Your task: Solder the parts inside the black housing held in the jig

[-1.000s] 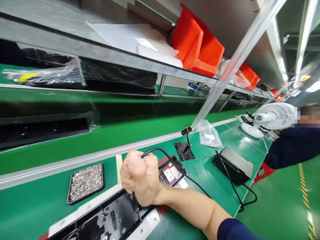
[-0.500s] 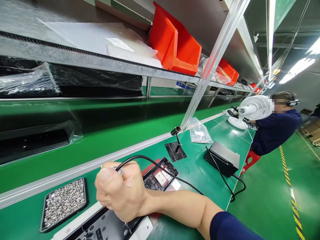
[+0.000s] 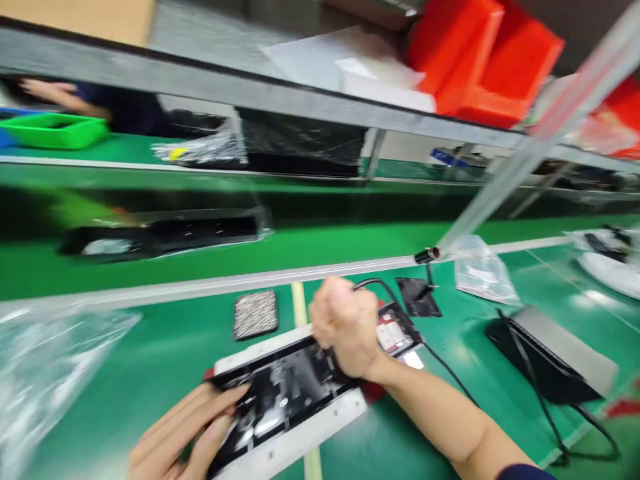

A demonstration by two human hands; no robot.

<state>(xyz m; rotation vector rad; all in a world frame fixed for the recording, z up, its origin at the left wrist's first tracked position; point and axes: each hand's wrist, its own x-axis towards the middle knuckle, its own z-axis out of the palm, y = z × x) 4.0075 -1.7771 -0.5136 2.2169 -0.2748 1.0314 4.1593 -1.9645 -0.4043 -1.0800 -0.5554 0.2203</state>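
My right hand is closed in a fist around a corded electric screwdriver. Its body is hidden in the fist, and a black cable comes out at the top. The fist stands over the right part of a long black housing, which has white rails along both long sides. At the housing's left end lies my left hand, its fingers stretched out onto the edge and inner face. Motion blurs the picture, so small parts inside the housing cannot be made out.
Behind the housing sits a black tray of small metal pieces. Farther right are a black stand, a plastic bag and a black box with cables. Plastic film lies left. A shelf with red bins hangs above.
The view has swung left, so the bench items sit farther right. My left hand has come into view at the housing's left end. My right fist still grips the screwdriver.
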